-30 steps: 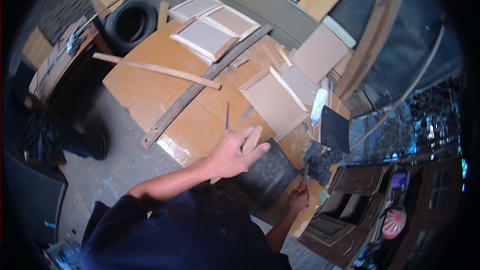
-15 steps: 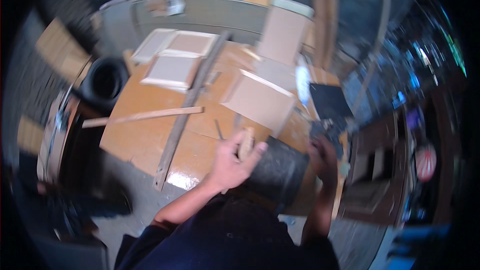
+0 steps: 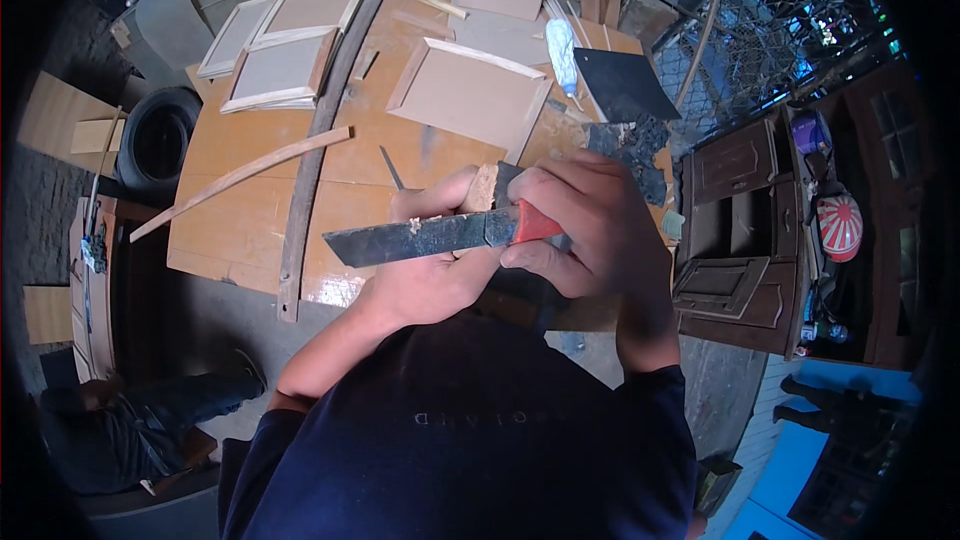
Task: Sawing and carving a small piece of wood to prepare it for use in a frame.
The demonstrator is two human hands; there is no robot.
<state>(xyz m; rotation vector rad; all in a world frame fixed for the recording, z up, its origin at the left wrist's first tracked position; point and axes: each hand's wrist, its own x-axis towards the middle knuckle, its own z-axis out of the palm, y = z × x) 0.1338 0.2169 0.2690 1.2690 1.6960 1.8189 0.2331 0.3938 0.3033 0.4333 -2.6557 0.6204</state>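
Observation:
My left hand [image 3: 435, 285] is closed round a small light wooden block [image 3: 483, 188], whose upper end shows above the fingers. My right hand [image 3: 580, 215] grips the red handle [image 3: 537, 223] of a knife with a long, dark, slant-ended blade [image 3: 405, 239]. The blade points left and lies across the front of my left hand and the block. Wood crumbs cling to its upper edge. A dark piece [image 3: 507, 185] sits against the block by my right fingers; its kind is unclear. Both hands are together above the near edge of the orange-brown tabletop [image 3: 240, 230].
Framed panels [image 3: 275, 70] lie far left on the tabletop, another framed panel [image 3: 470, 90] farther right. A long dark bar [image 3: 325, 140] and a thin wooden strip [image 3: 240, 180] cross it. A plastic bottle [image 3: 562, 55] and black sheet [image 3: 625, 80] lie right. A person [image 3: 150, 430] sits lower left.
My right hand has come from the dark scraps at the right to my left hand, now with the knife in it. The view has shifted, so the table sits higher.

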